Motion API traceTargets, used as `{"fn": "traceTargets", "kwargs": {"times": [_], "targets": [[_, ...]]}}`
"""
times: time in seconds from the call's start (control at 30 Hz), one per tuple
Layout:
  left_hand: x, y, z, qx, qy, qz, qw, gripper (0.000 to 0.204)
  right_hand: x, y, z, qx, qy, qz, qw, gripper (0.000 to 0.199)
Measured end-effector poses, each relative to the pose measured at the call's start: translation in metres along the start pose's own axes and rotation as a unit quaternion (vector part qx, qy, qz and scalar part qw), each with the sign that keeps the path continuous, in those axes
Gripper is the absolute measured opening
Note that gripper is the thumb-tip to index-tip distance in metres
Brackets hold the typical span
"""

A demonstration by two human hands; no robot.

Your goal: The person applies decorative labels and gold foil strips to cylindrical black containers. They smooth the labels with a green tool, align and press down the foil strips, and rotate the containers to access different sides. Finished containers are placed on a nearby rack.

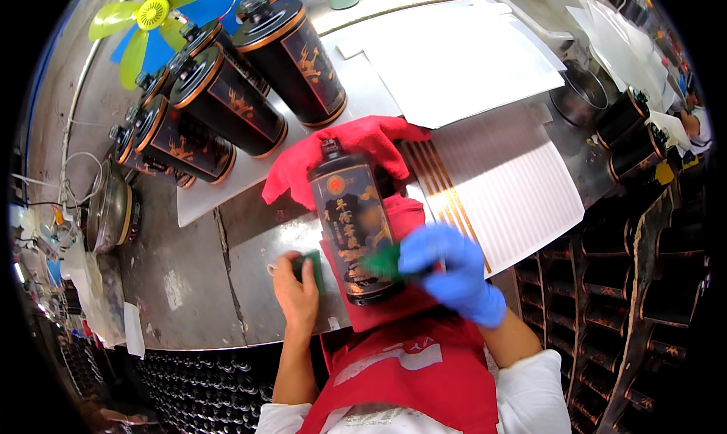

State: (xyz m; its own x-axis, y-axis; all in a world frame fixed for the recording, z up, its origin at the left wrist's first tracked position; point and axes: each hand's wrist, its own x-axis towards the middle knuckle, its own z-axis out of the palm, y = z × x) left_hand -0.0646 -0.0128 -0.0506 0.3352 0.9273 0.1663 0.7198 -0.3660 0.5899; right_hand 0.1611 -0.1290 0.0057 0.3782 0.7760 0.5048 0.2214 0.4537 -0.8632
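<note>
Head view: a black ceramic bottle point(354, 229) with gold and orange decoration lies on its side on a red cloth point(356, 142) at the near edge of the metal worktable point(189, 282), cap pointing away from you, base toward your red apron point(413, 369). Your right hand point(453, 271), in a blue glove, is closed on a green scrap point(382, 261) and presses it against the lower right side of the bottle. Your left hand point(297, 294), bare, rests on the table just left of the bottle, fingers curled around a small dark-green pad point(310, 267); whether it touches the bottle, you cannot tell from this frame.

Just right of the bottle lies a white sheet point(515, 192) ruled with fine lines, gold strips point(439, 184) along its left edge. Beyond it, larger blank white sheets point(454, 55). To the upper left, several matching black bottles point(227, 101) lie in a row on a pale board. A yellow-green fan point(151, 14) stands at the far left corner. Racks of dark bottles point(651, 267) fill the right side.
</note>
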Motion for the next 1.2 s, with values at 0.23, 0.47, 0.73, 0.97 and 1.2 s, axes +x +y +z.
{"fn": "traceTargets", "kwargs": {"times": [0.23, 0.47, 0.73, 0.97, 1.2], "targets": [[-0.015, 0.016, -0.025, -0.124, -0.129, 0.045, 0.983, 0.059, -0.003, -0.019, -0.013, 0.039, -0.054, 0.223, 0.973, 0.024], [-0.016, 0.055, -0.001, -0.335, -0.200, 0.041, 0.920, 0.063, 0.113, 0.026, 0.001, 0.108, 0.062, 0.194, 0.973, 0.020], [-0.012, 0.051, 0.007, -0.326, -0.137, 0.080, 0.932, 0.053, -0.019, -0.034, 0.003, -0.073, -0.153, -0.010, 0.986, 0.031], [-0.014, 0.055, 0.004, -0.260, -0.080, 0.137, 0.953, 0.067, 0.086, -0.001, 0.019, -0.225, 0.014, -0.129, 0.966, 0.030], [-0.019, 0.041, 0.010, -0.253, -0.058, 0.139, 0.956, 0.072, -0.001, -0.047, 0.030, -0.227, -0.243, -0.098, 0.938, 0.039]]}}
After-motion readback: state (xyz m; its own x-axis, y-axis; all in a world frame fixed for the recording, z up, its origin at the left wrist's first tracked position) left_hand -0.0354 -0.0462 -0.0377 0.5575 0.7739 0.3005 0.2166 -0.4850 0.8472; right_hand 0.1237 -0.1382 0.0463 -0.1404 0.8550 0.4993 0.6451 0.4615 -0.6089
